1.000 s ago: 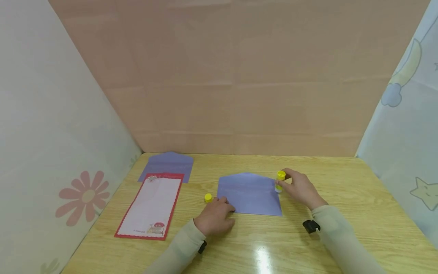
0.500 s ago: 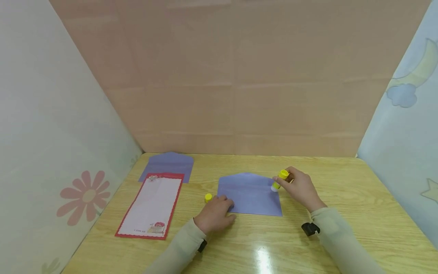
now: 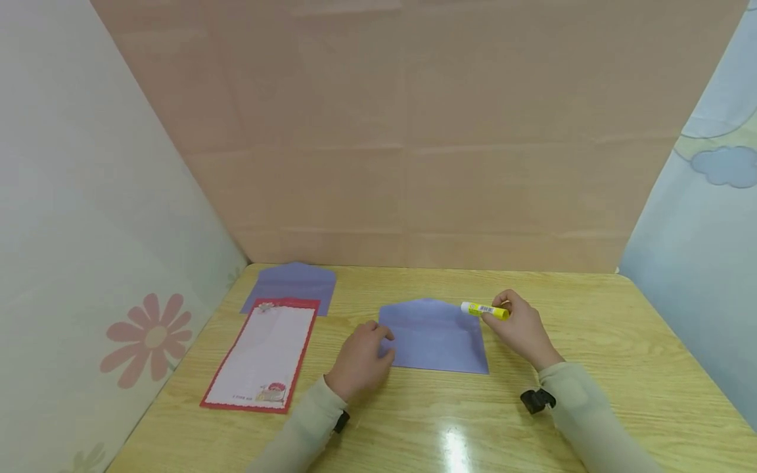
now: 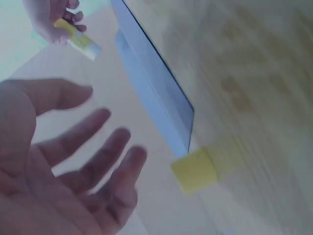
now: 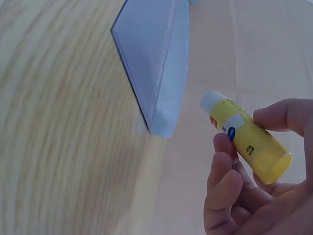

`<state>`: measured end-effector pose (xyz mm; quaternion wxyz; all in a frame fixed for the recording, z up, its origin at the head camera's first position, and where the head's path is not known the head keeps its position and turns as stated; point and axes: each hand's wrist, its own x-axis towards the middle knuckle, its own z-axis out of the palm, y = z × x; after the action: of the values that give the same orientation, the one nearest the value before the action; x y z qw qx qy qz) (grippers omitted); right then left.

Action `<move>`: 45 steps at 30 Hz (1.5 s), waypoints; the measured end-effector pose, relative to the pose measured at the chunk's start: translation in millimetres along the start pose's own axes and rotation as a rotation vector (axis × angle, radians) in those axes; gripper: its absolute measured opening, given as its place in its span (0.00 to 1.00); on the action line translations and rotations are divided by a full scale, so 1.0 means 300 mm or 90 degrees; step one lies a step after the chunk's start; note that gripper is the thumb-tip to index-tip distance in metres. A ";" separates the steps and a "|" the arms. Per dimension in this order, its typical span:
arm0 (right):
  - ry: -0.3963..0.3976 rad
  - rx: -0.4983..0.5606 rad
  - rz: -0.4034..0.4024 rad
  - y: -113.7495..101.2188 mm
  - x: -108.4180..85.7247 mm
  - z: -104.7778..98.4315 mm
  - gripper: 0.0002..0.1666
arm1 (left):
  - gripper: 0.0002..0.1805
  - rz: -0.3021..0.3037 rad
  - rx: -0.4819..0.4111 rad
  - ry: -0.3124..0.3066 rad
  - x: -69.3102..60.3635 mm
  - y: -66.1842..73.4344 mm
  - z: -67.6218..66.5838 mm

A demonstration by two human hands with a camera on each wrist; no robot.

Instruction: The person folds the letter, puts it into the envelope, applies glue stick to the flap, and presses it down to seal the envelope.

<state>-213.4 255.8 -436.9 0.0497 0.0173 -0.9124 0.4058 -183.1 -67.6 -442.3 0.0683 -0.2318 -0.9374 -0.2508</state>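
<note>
The right hand (image 3: 525, 334) pinches a yellow glue stick (image 3: 486, 311) between thumb and fingers, tilted nearly level above the right end of a purple envelope (image 3: 434, 338). In the right wrist view the white end of the glue stick (image 5: 249, 134) points toward the envelope (image 5: 146, 49). The left hand (image 3: 362, 358) is at the envelope's left edge, holding nothing; in the left wrist view its fingers are spread and relaxed, raised off the surface. A yellow cap (image 4: 194, 170) stands on the table near the envelope's corner in that view; the left hand hides it in the head view.
To the left lies a red-bordered sheet (image 3: 263, 355), overlapping a second purple envelope (image 3: 298, 282) at the back left. A pinkish-brown backdrop (image 3: 402, 138) rises behind the wooden table (image 3: 621, 368), with patterned cloth walls at both sides.
The glue stick has tipped from upright to nearly level and lifted off the envelope's right side. The left hand has moved slightly back and left, covering the cap.
</note>
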 end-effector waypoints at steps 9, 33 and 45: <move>-0.024 0.053 0.024 -0.004 -0.005 0.007 0.19 | 0.17 -0.144 0.070 0.035 0.005 -0.050 -0.021; -0.093 0.280 0.087 -0.045 -0.021 0.028 0.13 | 0.11 -0.145 0.030 -0.001 0.008 -0.115 -0.016; -0.207 0.320 -0.008 -0.067 -0.053 0.078 0.15 | 0.15 -0.064 -0.280 -0.021 0.031 -0.062 -0.048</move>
<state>-198.0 224.7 -439.4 -0.1002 0.0991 -0.7792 0.6107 -199.9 -85.4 -435.9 -0.0114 -0.1984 -0.8715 -0.4484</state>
